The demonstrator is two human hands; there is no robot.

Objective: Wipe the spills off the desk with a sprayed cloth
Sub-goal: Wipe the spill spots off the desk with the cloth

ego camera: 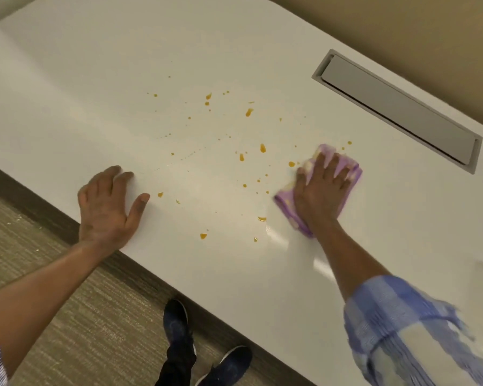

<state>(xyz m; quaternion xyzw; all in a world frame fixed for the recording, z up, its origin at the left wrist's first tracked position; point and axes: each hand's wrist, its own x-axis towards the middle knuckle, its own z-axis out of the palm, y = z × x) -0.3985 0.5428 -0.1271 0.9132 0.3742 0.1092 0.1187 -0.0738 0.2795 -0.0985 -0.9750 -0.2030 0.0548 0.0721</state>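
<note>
Orange-brown spill drops (248,112) are scattered over the middle of the white desk (95,93). My right hand (319,188) presses flat on a folded purple cloth (287,199) at the right edge of the drops, with fingers spread over it. A wet streak shines on the desk just below the cloth. My left hand (106,210) rests flat on the desk near its front edge, fingers apart and holding nothing, to the left of the drops.
A grey cable hatch (396,110) is set into the desk at the back right, close to a beige wall. The desk's front edge runs diagonally above carpet (76,316), where my dark blue shoes (179,324) stand.
</note>
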